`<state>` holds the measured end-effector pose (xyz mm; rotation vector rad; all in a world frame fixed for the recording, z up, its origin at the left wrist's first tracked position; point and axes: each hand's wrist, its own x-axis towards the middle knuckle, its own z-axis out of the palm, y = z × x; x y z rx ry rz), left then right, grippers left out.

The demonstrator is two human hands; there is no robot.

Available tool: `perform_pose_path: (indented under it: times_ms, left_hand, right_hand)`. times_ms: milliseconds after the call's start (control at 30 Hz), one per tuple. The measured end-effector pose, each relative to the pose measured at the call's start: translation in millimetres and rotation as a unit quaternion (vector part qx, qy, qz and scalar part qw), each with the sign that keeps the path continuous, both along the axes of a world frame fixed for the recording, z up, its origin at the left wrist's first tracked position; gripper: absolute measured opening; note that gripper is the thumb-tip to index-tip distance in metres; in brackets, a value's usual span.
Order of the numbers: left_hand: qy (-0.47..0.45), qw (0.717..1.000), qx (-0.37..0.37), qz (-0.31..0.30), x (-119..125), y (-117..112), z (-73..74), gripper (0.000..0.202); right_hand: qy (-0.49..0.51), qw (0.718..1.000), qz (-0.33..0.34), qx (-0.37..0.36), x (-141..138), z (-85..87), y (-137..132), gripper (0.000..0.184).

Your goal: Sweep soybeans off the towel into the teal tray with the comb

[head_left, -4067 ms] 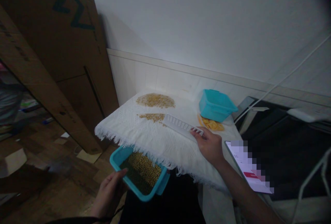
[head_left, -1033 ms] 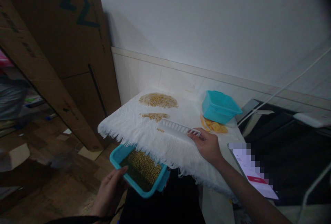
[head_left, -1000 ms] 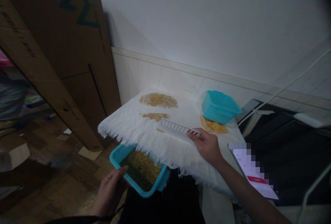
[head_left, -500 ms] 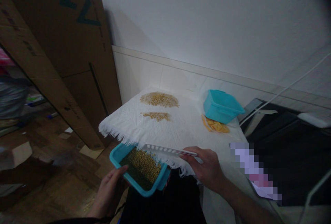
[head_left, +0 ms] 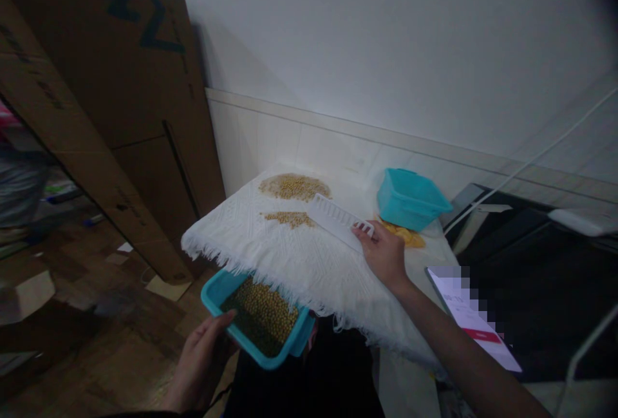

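Note:
My left hand grips a teal plastic container partly filled with soybeans, held just below the fringed front edge of a white cloth on the table. My right hand holds a white slotted plastic scraper resting on the cloth, just right of a small heap of soybeans. A larger heap of soybeans lies farther back.
A second teal container stands at the cloth's back right with yellow pieces beside it. A large cardboard box leans at the left. A phone lies at the right, by a black surface and white cable.
Half a second ago the scraper was at the cloth's front edge above the held container. My right hand has carried it back up beside the small bean heap. The left hand stays put.

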<state>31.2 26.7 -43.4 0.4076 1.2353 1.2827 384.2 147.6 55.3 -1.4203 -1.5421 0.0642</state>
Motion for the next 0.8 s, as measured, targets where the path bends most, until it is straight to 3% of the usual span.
perform_pose_path:
  times_ms: [433, 800]
  left_hand:
    - [-0.011, 1.000, -0.005, 0.026, 2.2, -1.1, 0.3, 0.034]
    - [-0.001, 1.000, 0.003, 0.005, -1.1, -1.6, -8.5, 0.034]
  right_hand:
    - [-0.010, 1.000, 0.017, -0.013, -4.7, -4.8, -9.1, 0.033]
    - [0.002, 0.999, 0.028, -0.028, -0.5, -9.3, -11.5, 0.034]
